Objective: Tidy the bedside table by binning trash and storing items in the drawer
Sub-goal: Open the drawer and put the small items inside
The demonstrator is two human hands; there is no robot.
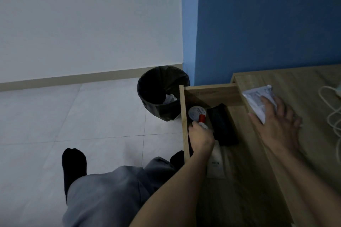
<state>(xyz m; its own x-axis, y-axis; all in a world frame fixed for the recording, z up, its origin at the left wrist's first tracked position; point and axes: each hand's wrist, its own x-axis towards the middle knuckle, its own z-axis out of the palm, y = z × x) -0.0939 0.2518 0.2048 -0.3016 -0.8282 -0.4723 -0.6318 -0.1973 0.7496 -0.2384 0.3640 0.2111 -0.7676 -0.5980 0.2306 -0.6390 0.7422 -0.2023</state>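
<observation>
The wooden drawer (210, 89) stands pulled out from the bedside table (299, 83). My left hand (201, 137) is inside it, closed around a small white tube with a red cap (201, 119). A round white tin (194, 112), a black case (222, 125) and a white card (215, 166) lie in the drawer. On the tabletop, my right hand (278, 123) rests with spread fingers on a crinkled white packet (258, 99). A black-lined bin (162, 92) stands on the floor left of the drawer, with white paper inside.
A white cable (332, 112) loops on the tabletop at the far right. My legs in grey trousers and black socks (73, 164) are on the tiled floor below the drawer. A blue wall rises behind the table.
</observation>
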